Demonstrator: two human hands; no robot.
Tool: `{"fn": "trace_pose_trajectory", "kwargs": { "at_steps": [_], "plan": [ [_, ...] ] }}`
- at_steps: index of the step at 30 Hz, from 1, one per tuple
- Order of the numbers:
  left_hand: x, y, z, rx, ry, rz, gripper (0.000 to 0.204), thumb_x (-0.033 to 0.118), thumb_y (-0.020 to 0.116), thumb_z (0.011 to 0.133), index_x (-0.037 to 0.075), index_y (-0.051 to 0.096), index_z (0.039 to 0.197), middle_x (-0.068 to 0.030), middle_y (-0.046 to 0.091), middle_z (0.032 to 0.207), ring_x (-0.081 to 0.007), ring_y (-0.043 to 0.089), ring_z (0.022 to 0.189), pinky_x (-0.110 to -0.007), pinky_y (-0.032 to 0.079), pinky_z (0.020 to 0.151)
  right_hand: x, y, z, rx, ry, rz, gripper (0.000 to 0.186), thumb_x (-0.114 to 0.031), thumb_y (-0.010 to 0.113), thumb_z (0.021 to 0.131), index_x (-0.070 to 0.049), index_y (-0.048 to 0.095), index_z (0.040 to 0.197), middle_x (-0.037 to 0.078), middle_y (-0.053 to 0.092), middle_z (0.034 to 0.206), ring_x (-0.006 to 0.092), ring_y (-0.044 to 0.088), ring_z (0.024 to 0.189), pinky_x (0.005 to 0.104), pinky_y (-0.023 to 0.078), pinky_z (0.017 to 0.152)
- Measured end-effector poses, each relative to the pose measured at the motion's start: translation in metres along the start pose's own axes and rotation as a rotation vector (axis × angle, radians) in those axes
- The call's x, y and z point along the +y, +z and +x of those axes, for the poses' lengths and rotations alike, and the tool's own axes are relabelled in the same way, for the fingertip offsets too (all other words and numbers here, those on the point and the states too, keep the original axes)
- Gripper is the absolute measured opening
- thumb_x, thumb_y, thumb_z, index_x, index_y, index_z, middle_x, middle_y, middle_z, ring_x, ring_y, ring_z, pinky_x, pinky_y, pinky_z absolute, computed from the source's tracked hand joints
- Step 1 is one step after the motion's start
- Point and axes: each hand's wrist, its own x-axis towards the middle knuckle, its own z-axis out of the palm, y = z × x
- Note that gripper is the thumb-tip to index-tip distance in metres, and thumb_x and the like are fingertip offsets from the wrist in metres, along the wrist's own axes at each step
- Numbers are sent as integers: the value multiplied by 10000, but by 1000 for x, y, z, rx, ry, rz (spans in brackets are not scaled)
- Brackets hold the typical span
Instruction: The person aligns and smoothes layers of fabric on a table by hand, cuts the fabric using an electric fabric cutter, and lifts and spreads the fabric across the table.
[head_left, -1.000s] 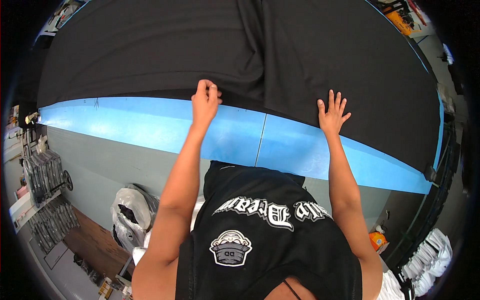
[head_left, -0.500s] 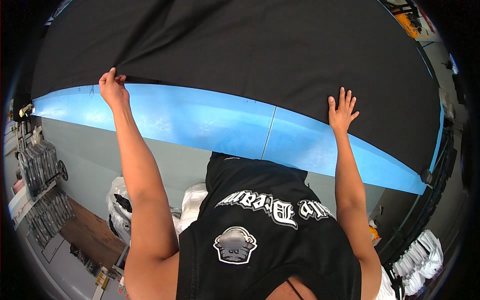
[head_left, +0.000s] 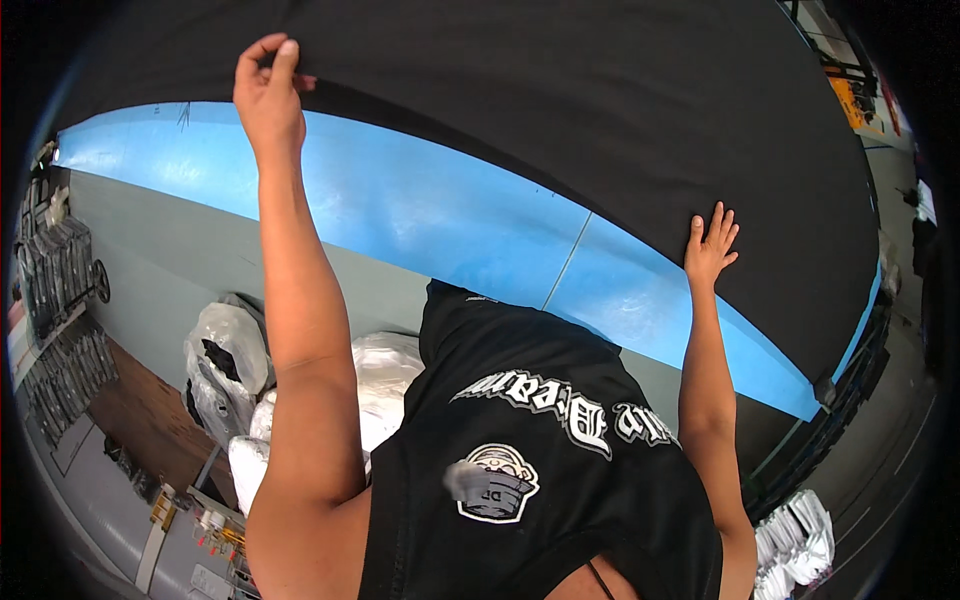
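Note:
A wide sheet of black fabric (head_left: 560, 100) covers most of the blue table (head_left: 400, 190), leaving a strip of blue along the near side. My left hand (head_left: 270, 90) is at the fabric's near edge on the left, index finger and thumb brought together in a pinch on the cloth. The edge looks slightly raised beside it, with a dark band beneath. Farther right, my right hand (head_left: 710, 250) lies flat on the fabric close to its near edge, fingers spread.
Bagged goods in clear plastic (head_left: 225, 360) and white bundles (head_left: 385, 380) are below the table's near side. Hanging plastic-covered items (head_left: 55, 270) line a rack at left. White stacked bundles (head_left: 795, 540) sit lower right. A dark clamp-like piece (head_left: 824, 390) is at the table's right corner.
My left hand has moved away from me and slightly right with the fabric edge. The sharp creases that fanned out from it have smoothed. My right hand stays flat; the whole view has shifted.

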Motion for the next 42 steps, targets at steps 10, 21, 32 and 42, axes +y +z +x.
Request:
{"fn": "trace_pose_trajectory", "kwargs": {
  "at_steps": [10,21,32,42],
  "plan": [
    [-79,-38,-17,-12,76,837,149,190,629,879,73,624,971,-75,580,607,-162,536,521,-300,443,541,-3,-3,2,0,-6,12,642,-602,357,926,-263,290,1467,85,197,1548,323,117,1434,673,59,1055],
    [-79,-43,-27,-87,198,937,127,165,605,898,59,618,968,-126,673,799,-268,654,658,-332,498,609,-2,-8,-3,11,-6,-18,629,-572,393,928,-249,305,1461,89,206,1544,331,128,1430,688,76,1043],
    [-75,-59,-20,-128,238,1000,131,166,606,905,57,628,974,-119,667,767,-214,620,637,-318,484,604,-109,-2,-32,-9,-142,-15,640,-606,401,904,-265,350,1443,89,226,1534,354,110,1429,697,4,1044],
    [-3,60,-45,-312,414,1098,220,248,633,867,60,683,970,-127,684,939,-305,640,897,-409,482,793,-107,7,-35,8,-144,-55,657,-650,365,894,-291,342,1444,68,235,1533,340,127,1428,698,14,1048]
  ]
}}
